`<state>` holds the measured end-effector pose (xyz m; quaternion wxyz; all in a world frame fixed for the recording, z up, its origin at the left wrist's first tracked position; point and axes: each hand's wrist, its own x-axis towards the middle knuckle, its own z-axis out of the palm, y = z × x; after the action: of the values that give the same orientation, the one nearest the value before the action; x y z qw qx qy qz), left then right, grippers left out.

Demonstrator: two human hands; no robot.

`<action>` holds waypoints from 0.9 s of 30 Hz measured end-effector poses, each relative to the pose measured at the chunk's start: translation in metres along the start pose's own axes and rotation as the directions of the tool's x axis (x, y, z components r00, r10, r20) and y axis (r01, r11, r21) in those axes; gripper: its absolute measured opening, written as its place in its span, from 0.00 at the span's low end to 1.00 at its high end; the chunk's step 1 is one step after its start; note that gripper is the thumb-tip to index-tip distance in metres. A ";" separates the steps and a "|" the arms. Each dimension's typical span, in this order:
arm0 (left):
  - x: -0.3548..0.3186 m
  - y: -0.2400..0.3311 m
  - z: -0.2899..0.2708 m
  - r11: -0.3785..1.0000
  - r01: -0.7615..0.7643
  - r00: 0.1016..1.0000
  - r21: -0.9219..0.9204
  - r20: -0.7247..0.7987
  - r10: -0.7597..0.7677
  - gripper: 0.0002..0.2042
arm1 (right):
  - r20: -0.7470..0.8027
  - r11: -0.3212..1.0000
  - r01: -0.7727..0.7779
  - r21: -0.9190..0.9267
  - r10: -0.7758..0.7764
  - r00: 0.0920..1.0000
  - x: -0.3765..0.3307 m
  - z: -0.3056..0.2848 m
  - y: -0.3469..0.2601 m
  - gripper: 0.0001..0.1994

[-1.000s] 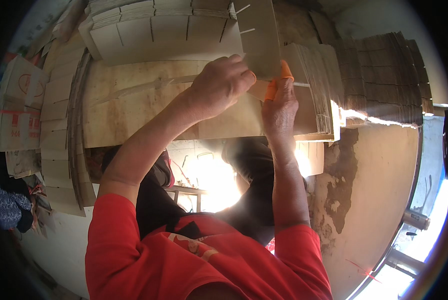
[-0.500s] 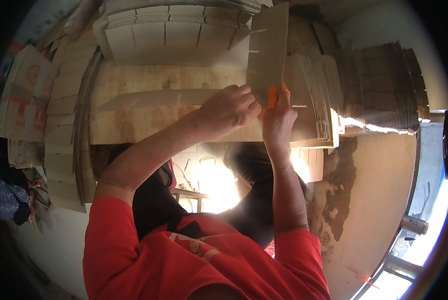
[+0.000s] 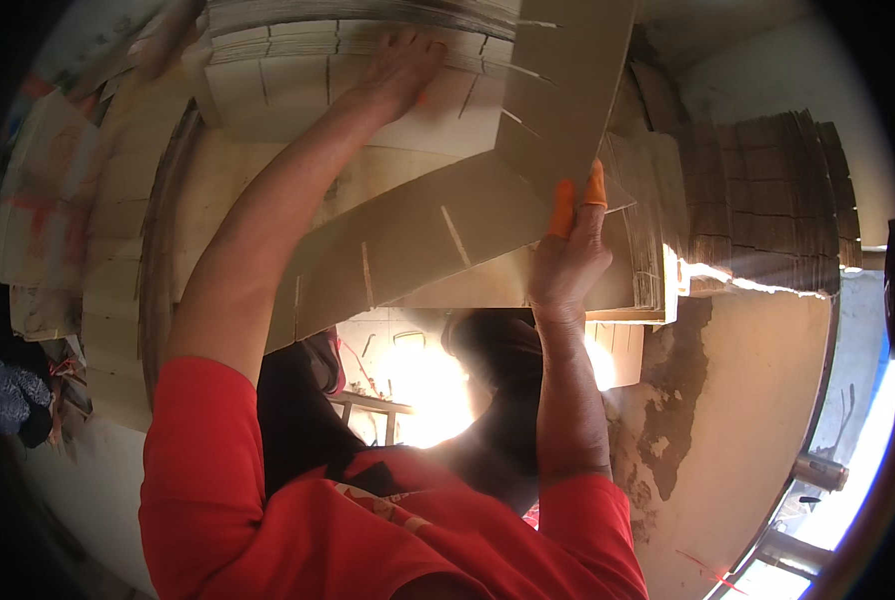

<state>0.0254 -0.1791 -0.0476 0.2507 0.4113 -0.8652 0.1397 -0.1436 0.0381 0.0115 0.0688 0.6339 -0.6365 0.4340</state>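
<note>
A red-shirted worker [image 3: 388,535] grips slotted cardboard [image 3: 523,175], angled above a wooden table [image 3: 233,180], in the right hand [image 3: 573,250] while the left hand [image 3: 403,75] lies over a cardboard stack [image 3: 293,82], its hold unclear from here.

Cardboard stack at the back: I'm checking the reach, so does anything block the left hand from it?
Nothing visible does. The left hand appears to touch the cardboard stack; the cardboard piece in the right hand is farther right, not between them.
</note>
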 end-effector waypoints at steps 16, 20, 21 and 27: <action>-0.015 0.001 -0.002 0.976 -0.172 0.976 -0.130 -0.154 0.151 0.10 | -0.030 0.993 0.042 0.110 -0.039 0.999 0.002 -0.004 -0.005 0.23; -0.012 0.017 -0.014 0.975 -0.139 0.990 -0.170 0.008 0.143 0.11 | -0.023 0.994 0.031 0.108 -0.029 0.999 -0.002 -0.002 0.001 0.22; -0.013 0.023 -0.019 0.967 -0.149 0.988 -0.208 0.000 0.152 0.11 | -0.016 0.995 0.031 0.093 -0.029 0.999 -0.003 -0.003 0.001 0.22; -0.017 0.041 -0.037 0.916 -0.278 0.958 -0.290 -0.155 0.241 0.10 | 0.005 0.999 0.034 0.021 -0.034 0.999 -0.004 -0.006 0.002 0.21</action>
<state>0.0141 -0.1260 -0.0270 0.3409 0.2396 -0.9072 0.0586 -0.1471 0.0441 0.0115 0.0681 0.6465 -0.6211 0.4377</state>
